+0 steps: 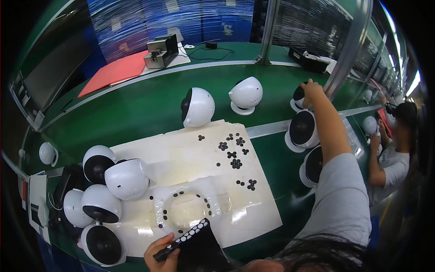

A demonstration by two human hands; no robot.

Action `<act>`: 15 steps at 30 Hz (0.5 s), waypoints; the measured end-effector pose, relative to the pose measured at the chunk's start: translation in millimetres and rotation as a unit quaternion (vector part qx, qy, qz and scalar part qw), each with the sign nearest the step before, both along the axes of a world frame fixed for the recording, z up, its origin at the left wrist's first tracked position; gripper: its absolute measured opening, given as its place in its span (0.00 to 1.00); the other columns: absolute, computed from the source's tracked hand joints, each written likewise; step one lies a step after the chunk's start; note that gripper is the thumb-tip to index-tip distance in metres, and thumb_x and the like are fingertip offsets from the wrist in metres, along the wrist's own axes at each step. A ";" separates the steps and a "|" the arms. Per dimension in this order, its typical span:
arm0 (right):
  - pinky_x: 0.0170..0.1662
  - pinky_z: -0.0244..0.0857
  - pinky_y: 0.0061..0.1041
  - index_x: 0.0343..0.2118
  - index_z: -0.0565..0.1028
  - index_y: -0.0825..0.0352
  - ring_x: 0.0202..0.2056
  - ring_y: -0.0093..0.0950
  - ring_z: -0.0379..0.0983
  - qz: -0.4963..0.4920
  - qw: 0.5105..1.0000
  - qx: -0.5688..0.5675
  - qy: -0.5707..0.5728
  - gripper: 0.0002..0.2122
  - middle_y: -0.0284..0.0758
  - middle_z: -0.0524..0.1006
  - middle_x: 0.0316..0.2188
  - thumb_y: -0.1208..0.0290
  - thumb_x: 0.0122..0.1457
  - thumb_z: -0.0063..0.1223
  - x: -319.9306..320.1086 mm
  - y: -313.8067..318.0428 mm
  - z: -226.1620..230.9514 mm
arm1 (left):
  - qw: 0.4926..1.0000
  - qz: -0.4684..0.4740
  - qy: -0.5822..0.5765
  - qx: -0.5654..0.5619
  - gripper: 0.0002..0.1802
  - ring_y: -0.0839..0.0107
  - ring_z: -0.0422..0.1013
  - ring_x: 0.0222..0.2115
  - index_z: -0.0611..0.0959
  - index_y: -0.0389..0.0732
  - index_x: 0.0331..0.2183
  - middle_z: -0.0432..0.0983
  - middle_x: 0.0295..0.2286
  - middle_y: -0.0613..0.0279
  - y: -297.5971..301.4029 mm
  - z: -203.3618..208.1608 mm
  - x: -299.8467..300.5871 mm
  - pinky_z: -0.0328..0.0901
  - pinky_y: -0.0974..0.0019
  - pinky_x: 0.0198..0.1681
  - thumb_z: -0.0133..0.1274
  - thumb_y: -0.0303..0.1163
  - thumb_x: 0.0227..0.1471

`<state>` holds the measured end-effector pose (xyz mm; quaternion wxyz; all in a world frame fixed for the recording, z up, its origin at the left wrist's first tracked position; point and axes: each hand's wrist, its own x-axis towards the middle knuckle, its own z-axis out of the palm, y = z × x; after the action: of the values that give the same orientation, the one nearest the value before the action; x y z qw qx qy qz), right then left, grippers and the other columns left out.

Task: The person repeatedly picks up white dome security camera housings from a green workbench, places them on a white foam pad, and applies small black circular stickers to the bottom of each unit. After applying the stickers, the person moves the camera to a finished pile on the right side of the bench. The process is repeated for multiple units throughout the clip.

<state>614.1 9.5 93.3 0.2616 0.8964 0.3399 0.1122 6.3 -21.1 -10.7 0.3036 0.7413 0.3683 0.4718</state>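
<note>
Our left hand (pixel 161 255) is closed on a black sheet (pixel 201 251), pinching one end of its folded edge between thumb and fingers. The sheet lies to the right of that hand, and a row of white spots (pixel 195 232) runs along the fold, slanting up and away from our fingertips.

Just beyond the left hand, a ring of black dots (pixel 209 212) sits on a clear film (pixel 159 206) — with the sheet's far corner near the ring's lower edge. Both rest on a pale board (pixel 260 211). Farther out and to the right of the same hand, more loose dots (pixel 236 163) lie in small clusters on the board.

To the left of the left hand we have a group of white units (pixel 127 179) with black fronts, bunched close together.

Our right hand (pixel 312 93) is stretched far out, well apart from the left, its fingers bent over the top of a small-looking unit (pixel 297 96). We cannot tell whether they grip it or only touch it. On our side of that hand stand a second unit (pixel 302 129) and a third (pixel 312 167) — the latter partly hidden by our arm. Left of the right hand, another white unit (pixel 246 94) stands on its round base.
</note>
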 end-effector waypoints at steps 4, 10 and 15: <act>0.46 0.61 0.39 0.50 0.64 0.52 0.45 0.43 0.64 0.033 0.998 0.050 -0.032 0.42 0.44 0.62 0.46 0.62 0.20 0.65 -49.1 12.4 33.6 | 0.983 -0.123 0.117 -0.073 0.16 0.71 0.72 0.31 0.77 0.35 0.33 0.75 0.28 0.55 13.7 -10.0 -25.6 0.69 0.70 0.38 0.57 0.17 0.36; 0.50 0.57 0.36 0.50 0.64 0.52 0.50 0.41 0.59 0.264 0.903 0.325 -0.094 0.39 0.43 0.59 0.52 0.63 0.25 0.64 -150.0 25.1 93.8 | 0.896 -0.358 0.074 -0.253 0.14 0.68 0.72 0.31 0.75 0.32 0.38 0.75 0.31 0.53 40.6 -59.7 -74.1 0.68 0.70 0.35 0.52 0.24 0.46; 0.55 0.50 0.28 0.52 0.62 0.65 0.54 0.31 0.54 0.467 0.645 0.275 0.539 0.42 0.40 0.59 0.52 0.63 0.28 0.67 -285.1 15.6 77.0 | 0.898 -0.426 0.021 0.111 0.15 0.59 0.72 0.32 0.74 0.28 0.37 0.74 0.34 0.47 29.8 6.8 -37.5 0.66 0.63 0.34 0.49 0.28 0.47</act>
<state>329.0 25.1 170.3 -0.3128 0.5519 0.7480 -0.1949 -31.2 8.7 -4.0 0.3835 0.8659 -0.0312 0.3196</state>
